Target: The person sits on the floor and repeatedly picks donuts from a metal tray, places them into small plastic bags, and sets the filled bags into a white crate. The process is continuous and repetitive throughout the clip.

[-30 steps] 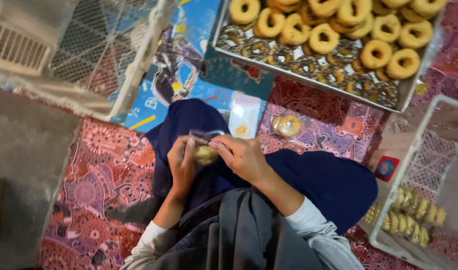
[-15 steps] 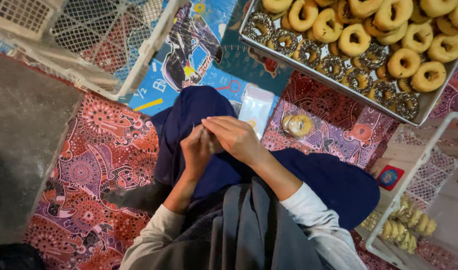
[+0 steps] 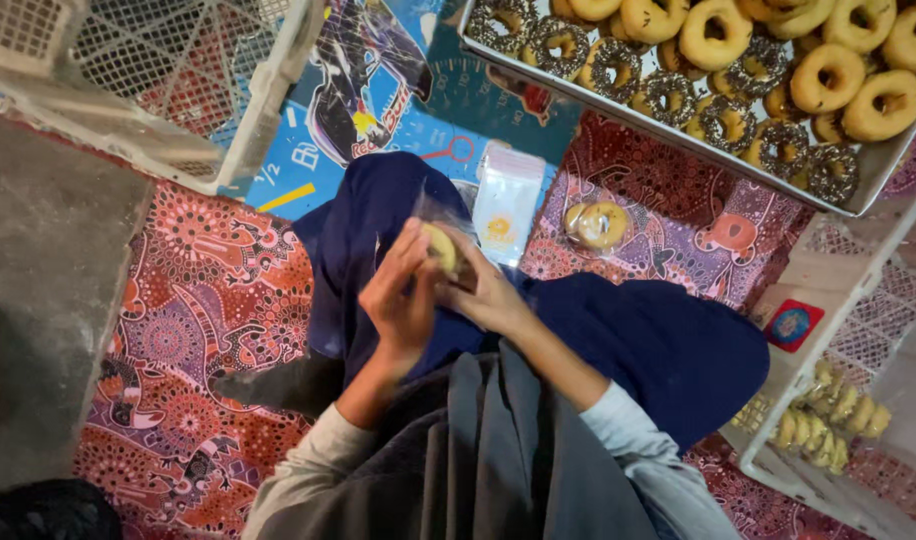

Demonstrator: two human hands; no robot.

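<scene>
A single head-worn camera looks steeply down, close over the lap and patterned mat (image 3: 193, 290).

**Doughnut turning up into view between the hands**

The left hand (image 3: 403, 300) is rising from its lower place over the lap and is now standing upright, fingers pointing away from the body. The right hand (image 3: 488, 295), which half a second ago was lying over the left and hiding what they held, is sliding down and to the side. The doughnut (image 3: 440, 247) is therefore showing again, now at the fingertips of both hands and inside a clear plastic bag (image 3: 438, 215) that is sticking up above them. The view is also drifting, so the metal tray (image 3: 668, 135) is sitting higher and more cropped.
</scene>
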